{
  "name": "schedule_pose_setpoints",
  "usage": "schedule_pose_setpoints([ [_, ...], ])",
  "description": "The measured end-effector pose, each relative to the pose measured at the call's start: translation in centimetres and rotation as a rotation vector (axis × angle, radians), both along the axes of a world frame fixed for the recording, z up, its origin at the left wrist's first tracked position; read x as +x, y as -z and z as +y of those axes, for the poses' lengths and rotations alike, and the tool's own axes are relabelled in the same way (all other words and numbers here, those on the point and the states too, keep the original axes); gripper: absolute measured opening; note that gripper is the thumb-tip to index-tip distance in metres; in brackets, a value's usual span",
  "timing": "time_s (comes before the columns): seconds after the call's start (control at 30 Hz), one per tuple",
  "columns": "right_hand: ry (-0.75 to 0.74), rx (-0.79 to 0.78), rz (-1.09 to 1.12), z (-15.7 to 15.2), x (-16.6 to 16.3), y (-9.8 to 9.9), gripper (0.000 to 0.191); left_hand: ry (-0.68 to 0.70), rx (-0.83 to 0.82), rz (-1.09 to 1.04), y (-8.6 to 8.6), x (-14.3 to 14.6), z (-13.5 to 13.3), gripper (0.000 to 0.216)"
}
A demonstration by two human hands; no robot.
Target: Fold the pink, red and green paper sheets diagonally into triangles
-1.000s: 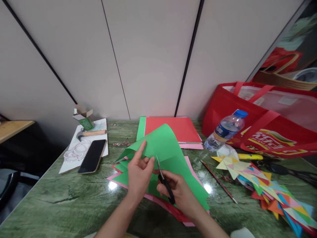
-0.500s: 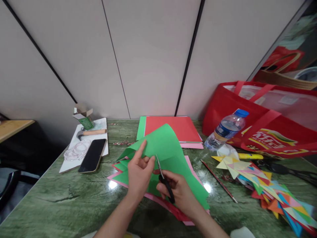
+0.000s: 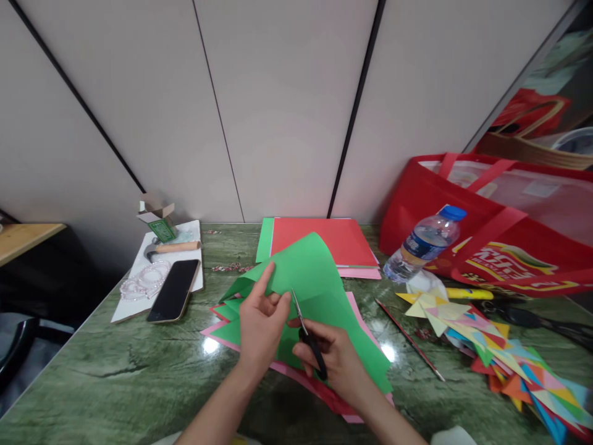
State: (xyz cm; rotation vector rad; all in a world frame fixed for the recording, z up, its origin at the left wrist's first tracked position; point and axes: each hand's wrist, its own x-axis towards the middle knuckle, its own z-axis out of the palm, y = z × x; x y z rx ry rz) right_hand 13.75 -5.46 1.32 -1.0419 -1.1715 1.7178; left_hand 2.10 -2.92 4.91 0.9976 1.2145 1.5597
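Observation:
My left hand (image 3: 265,318) pinches a large sheet of green paper (image 3: 308,266), its index finger stretched along the surface. The sheet curls up towards the back. In my right hand (image 3: 331,358) is a pair of scissors (image 3: 312,351) with black handles, fingers wrapped through the loops. The narrow blades point up and away, against the green paper just right of my left thumb. Beneath lie more sheets with jagged edges, including pink paper (image 3: 356,309) and some red. What exactly the blades cut is too small to tell.
Behind is a stack topped by red paper (image 3: 324,238). On the left lie a phone (image 3: 175,290), a small sickle (image 3: 173,247) and a green box (image 3: 160,224). To the right are a pencil (image 3: 410,340), a water bottle (image 3: 424,244), a red bag (image 3: 500,216) and colourful paper scraps (image 3: 514,358).
Almost nothing differs. The whole view has shifted very slightly; both hands, the scissors and the green paper keep their positions.

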Motion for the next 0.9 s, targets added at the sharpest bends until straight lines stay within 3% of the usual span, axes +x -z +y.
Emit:
schedule_pose_setpoints([
  [0.37, -0.002, -0.008, -0.017, 0.1, 0.0, 0.0, 0.058, -0.041, -0.023, 0.008, -0.1, -1.3, 0.9, 0.053],
  [0.73, -0.024, -0.011, 0.033, 0.1, -0.1, 0.0, 0.053, 0.133, -0.003, 0.085, -0.9, -1.8, 0.8, 0.071],
  [0.9, -0.037, -0.009, 0.017, 0.1, 0.1, -0.2, 0.052, 0.093, 0.004, 0.161, -0.6, -2.0, 1.0, 0.06],
])
